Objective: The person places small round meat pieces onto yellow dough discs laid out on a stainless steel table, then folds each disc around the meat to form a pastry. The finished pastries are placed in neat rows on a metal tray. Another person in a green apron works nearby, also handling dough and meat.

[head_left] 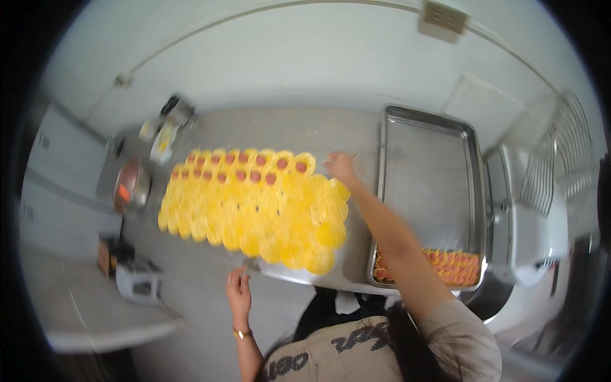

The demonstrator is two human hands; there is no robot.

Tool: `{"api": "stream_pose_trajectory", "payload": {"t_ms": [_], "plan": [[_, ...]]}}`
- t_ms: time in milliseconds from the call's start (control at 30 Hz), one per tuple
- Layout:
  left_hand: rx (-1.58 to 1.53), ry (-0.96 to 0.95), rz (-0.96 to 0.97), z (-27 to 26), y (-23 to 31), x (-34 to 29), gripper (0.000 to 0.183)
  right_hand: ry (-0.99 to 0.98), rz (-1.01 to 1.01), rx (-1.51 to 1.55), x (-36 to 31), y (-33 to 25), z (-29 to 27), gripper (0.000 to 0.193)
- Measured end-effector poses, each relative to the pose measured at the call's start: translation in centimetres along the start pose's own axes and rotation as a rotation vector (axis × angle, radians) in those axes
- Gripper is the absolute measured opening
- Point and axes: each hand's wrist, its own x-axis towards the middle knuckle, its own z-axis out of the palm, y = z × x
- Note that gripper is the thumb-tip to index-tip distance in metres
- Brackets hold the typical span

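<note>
While right grip point(340, 165) by yellow rounds point(267, 219) unclear, left grip point(238, 290) loosely spread, dark lettering point(364, 339) on shirt point(337, 363).

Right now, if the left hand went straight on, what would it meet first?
Probably the near edge of the overlapping thin yellow rounds, if the left hand is above the grey tabletop; its height is unclear.

Bare tabletop point(280, 129) behind the yellow discs point(293, 219): open lane. Obstacles: right forearm point(396, 234) across left rim of tray point(426, 165); metal bowl point(144, 188) at left.
</note>
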Motion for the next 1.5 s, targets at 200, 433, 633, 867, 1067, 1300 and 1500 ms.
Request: {"api": "stream_pose_trajectory", "payload": {"t_ms": [200,433,633,867,1067,1300,1500], "plan": [[-0.251,-0.137,-0.135,-3.9,-8.1,7.0,0.025,-0.027,0.220,-0.185,1.0,-3.2,6.1,0.043],[-0.484,-0.526,-0.243,-4.2,-13.0,19.1,0.032,-0.064,0.467,0.595,0.7,-4.1,2.9,0.024],[-0.457,-0.426,-0.029,0.6,-1.7,18.5,0.032,0.210,0.593,1.077,1.2,-2.5,2.3,0.022],[-0.953,-0.612,-0.221,8.1,6.5,17.4,0.042,0.107,0.419,1.402,-4.9,-5.9,1.1,0.020],[-1.401,-0.730,-0.520,11.5,8.4,15.2,0.036,-0.034,0.493,1.373,-14.0,-9.0,-1.0,0.017],[-1.266,-0.649,-0.493,13.0,10.8,9.8,0.032,-0.230,0.402,1.315,-19.1,-8.0,-5.5,0.027],[-1.368,-0.420,-0.676,13.7,11.9,6.3,0.033,-0.402,0.209,0.664,-21.9,0.3,-16.3,0.027]]}}
